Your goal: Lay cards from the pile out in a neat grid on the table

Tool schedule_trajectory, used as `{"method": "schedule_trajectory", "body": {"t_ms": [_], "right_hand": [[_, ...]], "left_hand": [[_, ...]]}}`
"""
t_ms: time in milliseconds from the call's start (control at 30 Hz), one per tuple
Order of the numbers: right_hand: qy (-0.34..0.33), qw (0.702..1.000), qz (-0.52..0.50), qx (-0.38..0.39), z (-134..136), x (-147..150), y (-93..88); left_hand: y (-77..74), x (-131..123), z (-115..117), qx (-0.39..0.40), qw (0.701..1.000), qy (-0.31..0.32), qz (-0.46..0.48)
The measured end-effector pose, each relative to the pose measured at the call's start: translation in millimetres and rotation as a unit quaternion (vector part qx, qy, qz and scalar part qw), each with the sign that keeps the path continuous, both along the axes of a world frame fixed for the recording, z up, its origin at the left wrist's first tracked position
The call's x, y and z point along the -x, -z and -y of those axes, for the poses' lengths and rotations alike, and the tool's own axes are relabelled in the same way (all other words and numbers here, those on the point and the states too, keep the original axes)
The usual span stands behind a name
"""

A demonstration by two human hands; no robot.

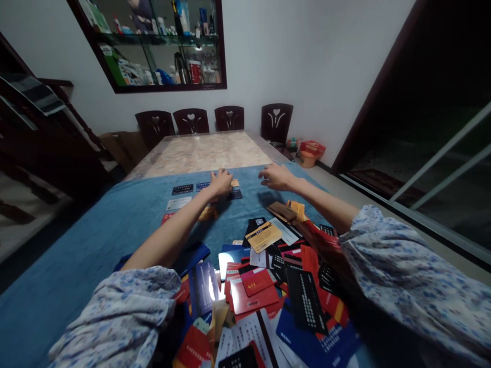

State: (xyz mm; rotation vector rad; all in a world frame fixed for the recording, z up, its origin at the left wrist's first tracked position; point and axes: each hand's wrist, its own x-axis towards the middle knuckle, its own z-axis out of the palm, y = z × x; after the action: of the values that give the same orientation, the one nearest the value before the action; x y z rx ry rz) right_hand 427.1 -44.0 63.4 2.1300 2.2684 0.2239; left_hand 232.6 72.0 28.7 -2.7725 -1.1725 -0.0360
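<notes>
My left hand [221,185] reaches over the rows of cards on the blue cloth, palm down with fingers bent and slightly apart. Beside it lie a small yellow card [235,182], a dark card [236,194] and a blue card [203,186]; its underside is hidden. Farther left are a black card [182,189], a pale card [178,203] and part of a red card [167,217]. My right hand [276,177] hovers above the cloth with loosely bent, parted fingers, and no card shows in it. Near me spreads a heap of mixed cards, including a red card [255,295] and a black card [306,298].
The blue cloth [95,235] covers the near part of a long table with a marbled top [207,149]. Several dark chairs [276,121] stand along its far side. On the floor at right is an orange tub [307,158]. A glass shelf [161,39] is set in the wall.
</notes>
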Motion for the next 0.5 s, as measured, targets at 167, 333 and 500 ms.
{"method": "schedule_trajectory", "body": {"t_ms": [167, 333, 500], "right_hand": [[0.019, 1.000, 0.018, -0.017, 38, -2, -4.7], [0.013, 0.999, 0.029, -0.038, 78, -10, -0.3], [0.034, 0.998, 0.038, -0.020, 118, -20, 6.8]], "left_hand": [[-0.2, 2, 26, -0.015, 0.999, 0.038, 0.033], [-1.9, 1, 60, -0.019, 0.995, 0.077, 0.055], [-1.3, -9, 97, 0.004, 0.988, 0.135, 0.079]]}}
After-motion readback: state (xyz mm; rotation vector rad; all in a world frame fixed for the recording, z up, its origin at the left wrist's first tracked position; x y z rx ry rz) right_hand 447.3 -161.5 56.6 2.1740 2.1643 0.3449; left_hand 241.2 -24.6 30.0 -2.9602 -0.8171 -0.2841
